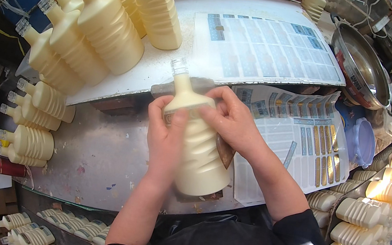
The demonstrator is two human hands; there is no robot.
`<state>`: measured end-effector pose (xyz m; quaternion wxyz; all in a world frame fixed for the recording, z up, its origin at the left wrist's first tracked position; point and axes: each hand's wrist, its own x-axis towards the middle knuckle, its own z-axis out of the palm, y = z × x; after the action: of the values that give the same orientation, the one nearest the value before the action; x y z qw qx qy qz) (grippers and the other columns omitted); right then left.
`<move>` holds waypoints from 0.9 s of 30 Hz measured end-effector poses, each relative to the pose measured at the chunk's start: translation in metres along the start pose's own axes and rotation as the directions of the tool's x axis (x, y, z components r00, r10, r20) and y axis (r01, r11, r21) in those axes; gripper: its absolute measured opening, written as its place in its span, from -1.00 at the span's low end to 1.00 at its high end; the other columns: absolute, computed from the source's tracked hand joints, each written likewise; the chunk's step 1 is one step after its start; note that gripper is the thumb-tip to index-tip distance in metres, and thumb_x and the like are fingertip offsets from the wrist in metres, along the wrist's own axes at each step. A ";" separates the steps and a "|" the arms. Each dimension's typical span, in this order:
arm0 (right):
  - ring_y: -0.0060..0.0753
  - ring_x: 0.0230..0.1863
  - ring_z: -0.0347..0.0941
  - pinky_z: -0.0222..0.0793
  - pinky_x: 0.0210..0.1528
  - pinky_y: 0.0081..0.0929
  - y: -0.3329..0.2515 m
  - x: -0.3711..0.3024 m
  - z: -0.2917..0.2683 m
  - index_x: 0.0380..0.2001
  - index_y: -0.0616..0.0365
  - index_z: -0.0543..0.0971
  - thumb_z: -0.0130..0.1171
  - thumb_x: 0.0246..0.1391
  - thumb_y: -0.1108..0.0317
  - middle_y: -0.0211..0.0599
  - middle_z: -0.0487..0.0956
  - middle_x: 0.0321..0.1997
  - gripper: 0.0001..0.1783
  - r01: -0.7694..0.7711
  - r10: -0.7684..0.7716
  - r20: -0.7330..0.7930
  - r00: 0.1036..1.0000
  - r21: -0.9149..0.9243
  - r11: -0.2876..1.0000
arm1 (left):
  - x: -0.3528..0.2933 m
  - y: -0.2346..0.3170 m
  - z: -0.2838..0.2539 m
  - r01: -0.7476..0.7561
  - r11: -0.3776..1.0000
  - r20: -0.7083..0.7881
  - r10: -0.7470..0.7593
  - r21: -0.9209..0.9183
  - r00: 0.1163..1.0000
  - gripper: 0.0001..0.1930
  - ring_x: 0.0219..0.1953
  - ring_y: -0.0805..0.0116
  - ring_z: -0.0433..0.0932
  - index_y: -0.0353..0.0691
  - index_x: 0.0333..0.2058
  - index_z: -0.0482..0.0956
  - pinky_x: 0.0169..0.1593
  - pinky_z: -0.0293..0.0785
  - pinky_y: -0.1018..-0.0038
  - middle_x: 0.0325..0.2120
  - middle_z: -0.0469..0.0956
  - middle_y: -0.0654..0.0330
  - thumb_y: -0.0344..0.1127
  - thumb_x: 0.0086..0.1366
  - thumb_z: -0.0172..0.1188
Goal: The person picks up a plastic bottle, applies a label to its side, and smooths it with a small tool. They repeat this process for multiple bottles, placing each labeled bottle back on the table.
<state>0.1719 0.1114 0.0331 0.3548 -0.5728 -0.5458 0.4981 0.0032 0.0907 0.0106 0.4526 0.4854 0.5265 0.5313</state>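
A cream-coloured ribbed bottle (202,163) with a clear threaded neck leans in front of me, its neck pointing away and its base toward me. My left hand (166,128) wraps the left side of its shoulder, with the thumb on the front face and slightly blurred. On the other side, my right hand (232,117) has curled fingers at the shoulder and its thumb pressed on the front. Whether a label lies under the thumbs cannot be made out. A brown wedge-shaped piece (224,153) shows beside the bottle under my right wrist.
Several cream bottles (113,29) stand on the white shelf (187,21) at the far left; others lie at the left edge and right. Sheets of labels (271,52) lie on the shelf and on the grey table (100,158). A metal pan (364,63) stands far right, near a lilac basin (362,141).
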 end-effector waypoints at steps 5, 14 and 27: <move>-0.37 -0.32 0.53 0.44 -0.21 -0.37 -0.002 0.000 0.000 -0.01 0.16 0.51 0.33 0.16 -0.03 -0.24 0.59 -0.38 -0.47 0.001 -0.001 0.000 1.000 -0.014 1.000 | -0.001 0.004 0.001 0.011 1.000 -0.002 -0.011 -0.018 1.000 -0.54 -0.03 0.33 0.51 -0.27 0.15 0.34 0.07 0.47 0.40 -0.02 0.52 0.02 -0.08 0.48 0.14; -0.36 -0.33 0.53 0.44 -0.21 -0.36 -0.001 0.000 0.000 -0.02 0.14 0.50 0.30 0.19 -0.01 -0.24 0.59 -0.39 -0.50 0.004 -0.004 -0.001 1.000 -0.018 1.000 | -0.001 0.001 0.000 0.008 1.000 0.001 -0.008 -0.002 1.000 -0.55 -0.02 0.33 0.51 -0.27 0.15 0.33 0.07 0.47 0.39 -0.02 0.51 0.02 -0.09 0.48 0.15; -0.70 -0.31 0.34 0.30 -0.23 -0.69 0.014 0.011 -0.027 0.02 0.13 0.59 0.04 0.43 0.01 -0.55 0.50 -0.31 -0.58 -0.013 -0.007 0.060 0.998 0.332 0.943 | 0.001 0.002 0.000 0.031 0.999 0.000 -0.031 0.031 1.000 -0.52 0.00 0.29 0.50 -0.29 0.17 0.32 0.10 0.45 0.36 0.00 0.50 0.00 -0.08 0.47 0.14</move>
<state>0.2007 0.1239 0.0250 0.4290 -0.4904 -0.4634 0.6006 0.0032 0.0913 0.0125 0.4532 0.4843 0.5422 0.5158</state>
